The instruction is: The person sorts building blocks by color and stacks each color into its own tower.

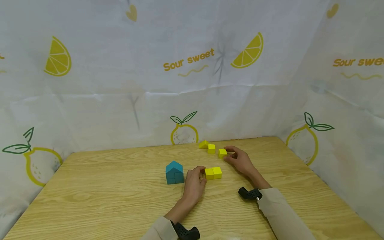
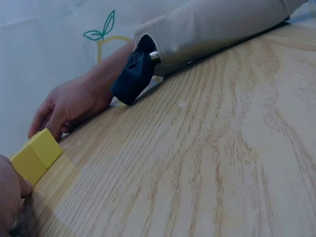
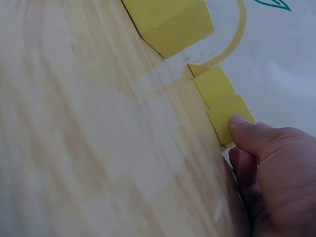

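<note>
Two yellow cubes (image 1: 213, 173) sit side by side on the table, touching each other. My left hand (image 1: 193, 186) has curved fingers at the left cube, index finger at its far corner and thumb at its near one. In the left wrist view, part of the left hand (image 2: 11, 195) covers one end of the yellow pair (image 2: 38, 157). Farther back, my right hand (image 1: 240, 161) holds another yellow cube (image 1: 222, 153) by its right side. The right wrist view has the thumb (image 3: 247, 133) against that cube (image 3: 228, 118), with the other fingers partly hidden.
Left of my left hand stands a small blue block house (image 1: 174, 173) with a pointed roof. A single yellow cube (image 1: 211, 149) and a yellow triangular block (image 1: 204, 144) lie near the table's back edge. A printed white cloth (image 1: 105, 116) hangs behind the wooden table (image 1: 105, 193).
</note>
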Available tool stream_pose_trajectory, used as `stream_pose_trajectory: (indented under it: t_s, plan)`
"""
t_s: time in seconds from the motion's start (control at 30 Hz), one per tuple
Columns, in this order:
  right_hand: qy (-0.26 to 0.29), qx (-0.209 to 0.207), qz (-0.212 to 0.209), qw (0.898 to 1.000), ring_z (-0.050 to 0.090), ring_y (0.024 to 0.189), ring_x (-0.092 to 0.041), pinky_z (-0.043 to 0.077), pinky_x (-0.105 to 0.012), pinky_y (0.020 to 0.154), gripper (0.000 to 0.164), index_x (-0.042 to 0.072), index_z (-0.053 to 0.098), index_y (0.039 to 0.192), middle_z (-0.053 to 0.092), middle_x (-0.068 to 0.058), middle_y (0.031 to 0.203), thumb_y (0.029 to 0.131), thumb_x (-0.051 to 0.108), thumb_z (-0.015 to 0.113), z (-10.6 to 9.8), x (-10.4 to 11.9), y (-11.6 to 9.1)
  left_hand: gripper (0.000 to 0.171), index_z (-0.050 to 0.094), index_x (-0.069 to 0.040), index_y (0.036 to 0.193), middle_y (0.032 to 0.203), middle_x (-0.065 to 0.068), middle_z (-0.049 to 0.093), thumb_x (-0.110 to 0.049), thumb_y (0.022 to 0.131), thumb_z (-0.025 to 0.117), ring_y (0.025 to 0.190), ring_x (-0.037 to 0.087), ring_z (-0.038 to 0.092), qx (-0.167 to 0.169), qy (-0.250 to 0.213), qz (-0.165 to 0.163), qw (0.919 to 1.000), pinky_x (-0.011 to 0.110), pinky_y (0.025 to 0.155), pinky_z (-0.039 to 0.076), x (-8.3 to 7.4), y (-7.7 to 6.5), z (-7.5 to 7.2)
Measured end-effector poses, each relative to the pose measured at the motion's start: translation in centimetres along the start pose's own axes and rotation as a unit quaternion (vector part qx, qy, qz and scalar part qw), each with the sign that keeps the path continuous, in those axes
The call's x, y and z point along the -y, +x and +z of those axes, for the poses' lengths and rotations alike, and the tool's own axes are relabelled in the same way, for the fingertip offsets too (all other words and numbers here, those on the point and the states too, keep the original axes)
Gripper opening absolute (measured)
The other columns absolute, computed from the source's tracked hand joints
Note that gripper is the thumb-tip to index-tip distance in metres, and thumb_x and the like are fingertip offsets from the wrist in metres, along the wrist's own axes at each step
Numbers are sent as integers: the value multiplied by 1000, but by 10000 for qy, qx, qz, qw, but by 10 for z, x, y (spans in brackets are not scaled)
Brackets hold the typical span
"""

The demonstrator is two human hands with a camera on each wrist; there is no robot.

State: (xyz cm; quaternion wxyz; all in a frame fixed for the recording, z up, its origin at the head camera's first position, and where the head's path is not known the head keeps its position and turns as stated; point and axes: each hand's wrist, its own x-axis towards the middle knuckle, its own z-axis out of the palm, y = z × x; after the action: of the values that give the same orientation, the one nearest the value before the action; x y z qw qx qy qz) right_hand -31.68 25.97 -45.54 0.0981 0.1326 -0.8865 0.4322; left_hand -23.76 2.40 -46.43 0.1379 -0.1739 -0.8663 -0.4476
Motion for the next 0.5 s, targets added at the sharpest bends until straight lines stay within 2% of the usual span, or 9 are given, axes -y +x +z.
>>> stream_pose_trajectory:
  t_s: [0.5]
  plan:
    - [19,-186,31,9998,61,101,-30,48,-46,84,42,6,59,127,60,-16,120,90,22,70,1,2,-3,36,59,-2,122,112,9,62,-1,87,68,86,19,47,-24,12,24,10000,30,70,42,0,0,-1]
